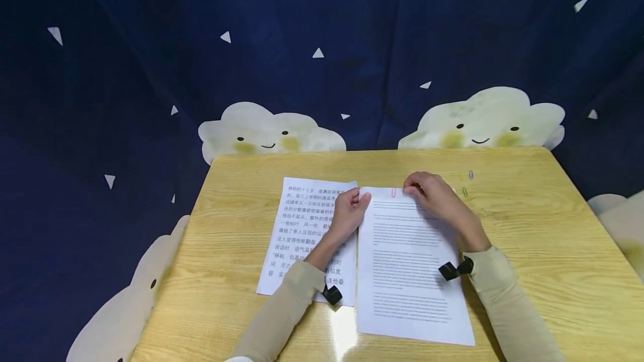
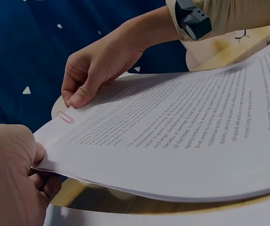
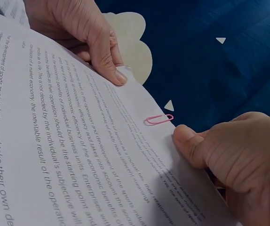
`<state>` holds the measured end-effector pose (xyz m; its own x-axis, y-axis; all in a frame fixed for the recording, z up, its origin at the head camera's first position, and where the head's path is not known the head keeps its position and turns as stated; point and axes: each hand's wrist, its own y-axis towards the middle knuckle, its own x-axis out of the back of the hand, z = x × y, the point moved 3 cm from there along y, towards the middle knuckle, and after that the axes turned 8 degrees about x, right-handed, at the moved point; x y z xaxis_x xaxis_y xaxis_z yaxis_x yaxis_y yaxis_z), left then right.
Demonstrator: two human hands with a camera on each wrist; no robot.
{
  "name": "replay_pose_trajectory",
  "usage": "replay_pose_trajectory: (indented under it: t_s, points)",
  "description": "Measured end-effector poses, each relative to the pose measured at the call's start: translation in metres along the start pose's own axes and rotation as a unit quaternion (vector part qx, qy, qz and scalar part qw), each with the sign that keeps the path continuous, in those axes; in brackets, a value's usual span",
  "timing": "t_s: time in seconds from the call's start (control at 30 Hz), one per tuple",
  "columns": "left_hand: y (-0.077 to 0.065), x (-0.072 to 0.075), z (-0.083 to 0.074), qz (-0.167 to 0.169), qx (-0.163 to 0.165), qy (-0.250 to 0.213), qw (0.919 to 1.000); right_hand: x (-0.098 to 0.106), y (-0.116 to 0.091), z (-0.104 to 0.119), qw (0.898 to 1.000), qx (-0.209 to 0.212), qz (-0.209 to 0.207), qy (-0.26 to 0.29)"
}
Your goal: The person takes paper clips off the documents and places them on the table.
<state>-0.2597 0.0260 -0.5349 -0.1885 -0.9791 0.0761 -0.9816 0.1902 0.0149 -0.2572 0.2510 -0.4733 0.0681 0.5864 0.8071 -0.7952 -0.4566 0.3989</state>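
A stack of printed paper sheets is held by its top edge in both hands. My left hand pinches the top left corner, thumb on the printed face and fingers underneath. The right hand grips the top edge toward the right, its thumb close beside a pink paper clip. That clip sits over the top edge between the two hands. In the left wrist view the stack is raised off the table along its near side and bends slightly.
Left of the stack lies another sheet with large Chinese print, partly covered by the left arm. Beyond the right hand are a blue paper clip, a yellow one and a green one on the wooden table. A dark curtain hangs behind.
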Motion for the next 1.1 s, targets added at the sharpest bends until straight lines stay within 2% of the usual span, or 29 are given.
replay_pose_trajectory:
  t_s: [0.1,0.37,0.5,0.7,1.1]
  points:
    - [-0.0004,-0.0014,-0.0013,0.007,0.005,-0.008,0.9999,0.0011,-0.0001,0.0012,1.000,0.008,0.000,-0.018]
    - [-0.0010,-0.0020,0.0005,0.010,-0.005,0.013,0.9998,0.0009,-0.0014,0.0034,1.000,0.011,-0.011,-0.026]
    - [0.0000,-0.0015,-0.0004,0.005,-0.013,0.015,0.9998,-0.0002,0.0006,0.0041,1.000,-0.002,-0.014,-0.004]
    - [-0.0001,-0.0018,-0.0017,0.011,-0.001,0.015,0.9998,-0.0046,0.0047,0.0071,0.999,-0.014,0.001,0.040]
    - [-0.0006,-0.0028,-0.0012,0.015,0.005,0.015,0.9998,-0.0055,0.0043,0.0085,0.997,-0.042,0.020,0.066]
